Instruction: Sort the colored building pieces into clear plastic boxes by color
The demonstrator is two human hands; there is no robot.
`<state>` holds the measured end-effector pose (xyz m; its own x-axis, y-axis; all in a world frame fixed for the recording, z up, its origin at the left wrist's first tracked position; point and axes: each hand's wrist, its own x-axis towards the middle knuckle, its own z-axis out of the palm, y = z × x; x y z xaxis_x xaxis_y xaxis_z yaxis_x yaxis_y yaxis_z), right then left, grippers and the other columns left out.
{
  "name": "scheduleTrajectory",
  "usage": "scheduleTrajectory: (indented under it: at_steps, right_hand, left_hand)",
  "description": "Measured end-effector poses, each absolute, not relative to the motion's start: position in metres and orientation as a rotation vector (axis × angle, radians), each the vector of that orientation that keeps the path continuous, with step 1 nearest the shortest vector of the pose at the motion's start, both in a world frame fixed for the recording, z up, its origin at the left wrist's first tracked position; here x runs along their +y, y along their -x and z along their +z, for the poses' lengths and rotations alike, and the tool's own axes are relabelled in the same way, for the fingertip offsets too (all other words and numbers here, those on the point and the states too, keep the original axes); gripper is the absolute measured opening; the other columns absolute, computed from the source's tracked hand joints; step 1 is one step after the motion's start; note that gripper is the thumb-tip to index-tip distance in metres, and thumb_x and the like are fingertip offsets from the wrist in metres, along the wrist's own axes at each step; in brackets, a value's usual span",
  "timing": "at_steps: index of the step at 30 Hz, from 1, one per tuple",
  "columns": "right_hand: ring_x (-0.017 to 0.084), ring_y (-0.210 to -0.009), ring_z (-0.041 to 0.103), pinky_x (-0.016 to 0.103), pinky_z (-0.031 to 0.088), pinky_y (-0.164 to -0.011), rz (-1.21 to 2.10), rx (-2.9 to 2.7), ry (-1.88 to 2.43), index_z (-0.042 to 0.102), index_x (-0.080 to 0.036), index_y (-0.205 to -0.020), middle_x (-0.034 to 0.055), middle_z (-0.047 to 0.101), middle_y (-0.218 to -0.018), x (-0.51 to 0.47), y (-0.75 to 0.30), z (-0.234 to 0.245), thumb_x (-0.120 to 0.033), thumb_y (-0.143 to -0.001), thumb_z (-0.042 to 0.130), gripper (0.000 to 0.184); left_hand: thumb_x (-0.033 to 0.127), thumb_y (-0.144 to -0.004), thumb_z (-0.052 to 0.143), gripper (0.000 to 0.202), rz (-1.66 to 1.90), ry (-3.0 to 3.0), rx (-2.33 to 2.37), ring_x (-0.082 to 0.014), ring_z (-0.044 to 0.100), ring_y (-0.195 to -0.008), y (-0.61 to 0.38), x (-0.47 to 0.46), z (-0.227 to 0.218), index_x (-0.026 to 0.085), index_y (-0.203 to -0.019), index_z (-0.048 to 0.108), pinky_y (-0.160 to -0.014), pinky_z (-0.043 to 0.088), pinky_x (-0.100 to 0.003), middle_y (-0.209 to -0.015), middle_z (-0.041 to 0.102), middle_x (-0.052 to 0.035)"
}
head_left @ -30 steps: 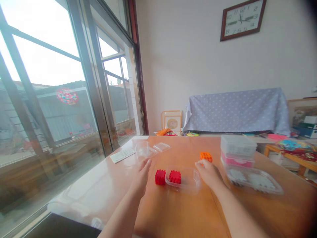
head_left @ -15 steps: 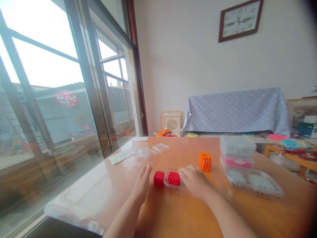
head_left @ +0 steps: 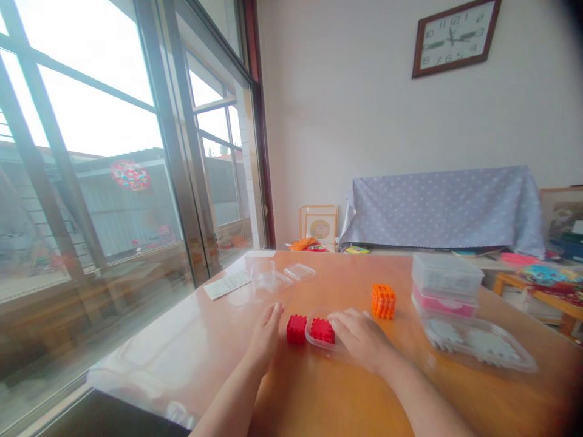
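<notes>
My left hand [head_left: 266,337] is held on edge over the table, fingers straight and together, with nothing in it. Just to its right stands a stack of red toothed foam-like pieces [head_left: 296,329]. A second group of red toothed pieces [head_left: 322,331] lies in a shallow clear plastic container [head_left: 319,347]. My right hand [head_left: 362,341] reaches over the container's right side, its fingers stretched out beside these red pieces. Whether its fingertips touch them is hard to tell. Beyond that hand, an orange toothed cube [head_left: 384,301] rests on the table.
At the right, clear and pink boxes [head_left: 446,282] are stacked behind a clear tray [head_left: 531,363] of whitish toothed pieces. Clear empty containers [head_left: 263,276] and a paper sheet [head_left: 226,285] lie at the far left of the wooden table [head_left: 314,394]. Windows line the left.
The view has shifted, so everything sits slightly further right. The red pieces in the clear container look lower and more tilted. Both hands have barely moved.
</notes>
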<state>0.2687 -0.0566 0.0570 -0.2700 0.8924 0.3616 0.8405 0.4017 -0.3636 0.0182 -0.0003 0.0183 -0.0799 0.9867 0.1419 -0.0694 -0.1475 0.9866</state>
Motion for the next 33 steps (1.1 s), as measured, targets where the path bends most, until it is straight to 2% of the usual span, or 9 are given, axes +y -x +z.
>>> scheduleTrajectory:
  at_steps: [5, 9, 13, 19, 24, 27, 33]
  right_hand:
    - [0.019, -0.087, 0.060, 0.031, 0.034, -0.079, 0.120, -2.184, 1.485, 0.067, -0.029, -0.089, 0.0009, 0.070, -0.086, -0.057, -0.271, 0.055, -0.039, -0.101, 0.028, 0.042]
    - [0.019, -0.087, 0.061, 0.031, 0.036, -0.081, 0.141, -2.157, 1.439, 0.067, -0.029, -0.093, 0.0004, 0.070, -0.088, -0.057, -0.269, 0.055, -0.039, -0.101, 0.029, 0.040]
    - [0.021, -0.084, 0.062, 0.031, 0.041, -0.079, 0.125, -1.948, 1.502, 0.068, -0.027, -0.093, 0.0038, 0.070, -0.085, -0.051, -0.277, 0.050, -0.047, -0.099, 0.028, 0.045]
    - [0.022, -0.082, 0.065, 0.031, 0.046, -0.074, 0.183, -1.661, 1.480, 0.066, -0.024, -0.097, 0.0061, 0.072, -0.086, -0.041, -0.294, 0.040, -0.056, -0.096, 0.029, 0.049]
    - [0.025, -0.086, 0.067, 0.033, 0.048, -0.076, 0.238, -1.483, 1.478, 0.065, -0.024, -0.093, 0.0066, 0.074, -0.088, -0.032, -0.304, 0.031, -0.060, -0.094, 0.034, 0.047]
    - [0.026, -0.085, 0.068, 0.035, 0.049, -0.076, 0.262, -1.428, 1.467, 0.066, -0.025, -0.093, 0.0058, 0.076, -0.088, -0.028, -0.309, 0.027, -0.061, -0.091, 0.037, 0.047]
    - [0.026, -0.084, 0.067, 0.037, 0.048, -0.076, 0.262, -1.345, 1.455, 0.067, -0.025, -0.088, 0.0058, 0.076, -0.088, -0.027, -0.312, 0.029, -0.058, -0.091, 0.041, 0.043]
  left_hand:
    - [0.049, -0.079, 0.069, 0.040, 1.425, -1.288, 1.109, -0.0318, 0.056, -0.122, -0.014, 0.002, 0.023, 0.018, -0.105, 0.071, -0.112, 0.034, -0.046, -0.113, 0.071, -0.0121]
    - [0.042, -0.075, 0.075, 0.039, 1.382, -1.340, 1.087, -0.0317, 0.058, -0.119, -0.009, 0.006, 0.025, 0.018, -0.105, 0.071, -0.111, 0.035, -0.048, -0.115, 0.070, -0.0129]
    - [0.031, -0.068, 0.081, 0.041, 1.260, -1.440, 1.056, -0.0324, 0.059, -0.118, -0.001, 0.010, 0.030, 0.018, -0.106, 0.071, -0.111, 0.035, -0.049, -0.120, 0.068, -0.0145]
    - [0.020, -0.063, 0.079, 0.047, 0.978, -1.879, 1.066, -0.0357, 0.057, -0.119, 0.003, 0.020, 0.044, 0.024, -0.109, 0.072, -0.109, 0.037, -0.052, -0.123, 0.066, -0.0124]
    - [0.021, -0.062, 0.075, 0.061, 0.722, -2.180, 1.130, -0.0317, 0.061, -0.113, -0.002, 0.031, 0.049, 0.024, -0.122, 0.065, -0.101, 0.047, -0.044, -0.124, 0.066, -0.0100]
    - [0.021, -0.064, 0.072, 0.066, 0.546, -2.343, 1.188, -0.0279, 0.060, -0.112, -0.003, 0.036, 0.050, 0.022, -0.128, 0.059, -0.098, 0.048, -0.039, -0.124, 0.065, -0.0081]
    - [0.022, -0.068, 0.070, 0.059, 0.635, -2.356, 1.252, -0.0250, 0.058, -0.116, 0.002, 0.034, 0.063, 0.022, -0.126, 0.058, -0.099, 0.047, -0.035, -0.127, 0.063, -0.0078]
